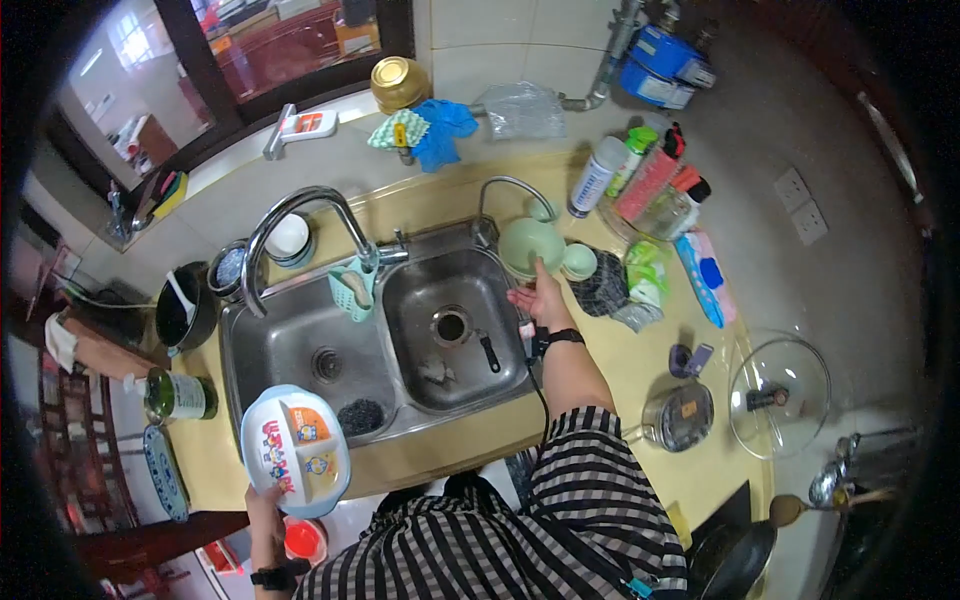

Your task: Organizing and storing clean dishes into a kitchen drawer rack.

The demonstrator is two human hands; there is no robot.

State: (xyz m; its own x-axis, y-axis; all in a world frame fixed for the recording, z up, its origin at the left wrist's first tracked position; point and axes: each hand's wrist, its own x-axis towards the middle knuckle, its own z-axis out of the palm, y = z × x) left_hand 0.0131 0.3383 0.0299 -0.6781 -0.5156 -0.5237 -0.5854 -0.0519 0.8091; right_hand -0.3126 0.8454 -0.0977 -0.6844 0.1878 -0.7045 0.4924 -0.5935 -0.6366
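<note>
My left hand (268,501) grips the lower rim of a divided child's plate (300,469). The plate has a light blue edge, white compartments and printed cartoon figures, and is tilted over the front left of the double stainless-steel sink (401,330). My right hand (546,300) is at the sink's right edge, fingers apart, by a pale green bowl (525,244). One digit overlaps the bowl's near side; whether it touches cannot be told. Small green cups (579,261) stand right of that bowl. A dark scouring pad (361,416) and a black-handled utensil (490,354) lie in the basins.
A chrome faucet (300,196) arches over the left basin, with a green sponge holder (351,291) hanging beside it. On the left stand a black pot (184,307) and a green bottle (180,395). Spray cans (598,176), a glass jar (679,418) and a glass lid (780,394) are on the right.
</note>
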